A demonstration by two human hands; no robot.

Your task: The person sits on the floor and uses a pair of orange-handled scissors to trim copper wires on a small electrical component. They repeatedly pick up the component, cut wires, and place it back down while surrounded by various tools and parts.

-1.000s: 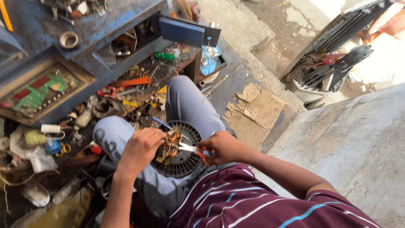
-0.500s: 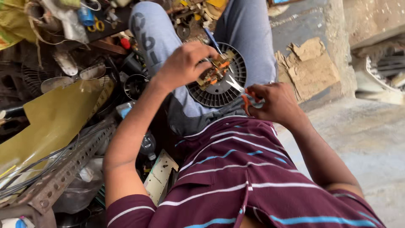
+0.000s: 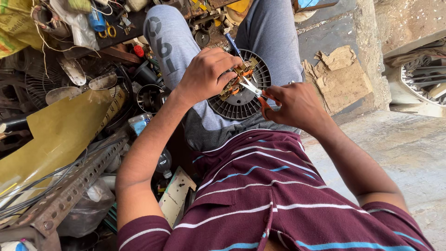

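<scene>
Resting on the lap, a black finned motor disc [image 3: 232, 104] was gripped by the left hand [image 3: 204, 74]; the right hand [image 3: 297, 107] clenched orange-handled scissors [image 3: 258, 93].

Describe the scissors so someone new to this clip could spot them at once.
Start at the black ribbed round motor part resting on the person's lap. The right hand holds the scissors over it; they alone have orange handles and thin silver blades pointing at the copper windings.
</scene>
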